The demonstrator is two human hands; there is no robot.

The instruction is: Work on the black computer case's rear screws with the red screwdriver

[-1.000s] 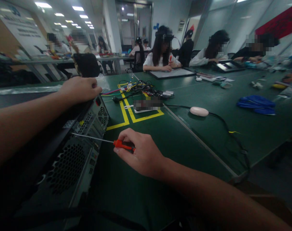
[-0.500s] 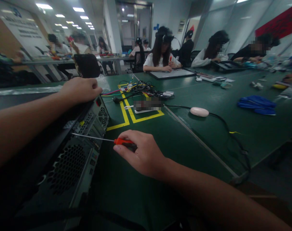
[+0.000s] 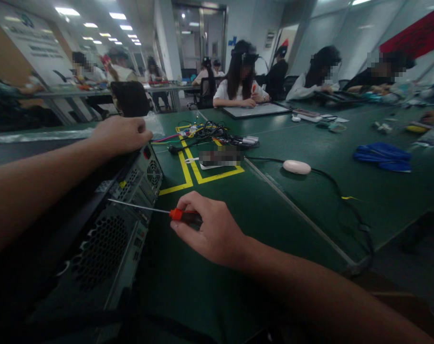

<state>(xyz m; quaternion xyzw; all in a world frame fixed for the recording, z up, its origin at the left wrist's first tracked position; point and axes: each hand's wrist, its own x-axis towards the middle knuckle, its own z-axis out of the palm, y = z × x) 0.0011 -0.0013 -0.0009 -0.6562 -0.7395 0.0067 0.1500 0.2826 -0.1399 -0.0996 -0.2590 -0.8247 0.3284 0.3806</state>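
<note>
A dark desktop computer case (image 3: 105, 239) lies on its side at the left of the green table (image 3: 238, 191), its vented back panel facing me. My left hand (image 3: 120, 135) rests closed on the case's far top corner. My right hand (image 3: 209, 231) grips the red-and-black handle of a screwdriver (image 3: 155, 210). Its thin shaft points left, and the tip touches the back panel near the upper edge.
Yellow tape lines (image 3: 188, 174), a tangle of cables (image 3: 209, 133), a white mouse (image 3: 296, 166) with its cord and a blue cloth (image 3: 381, 156) lie beyond. Several people sit at the far side of the table and at other desks.
My right hand has shifted its fingers slightly on the screwdriver handle, as if turning it. The left hand and the case have stayed in place.
</note>
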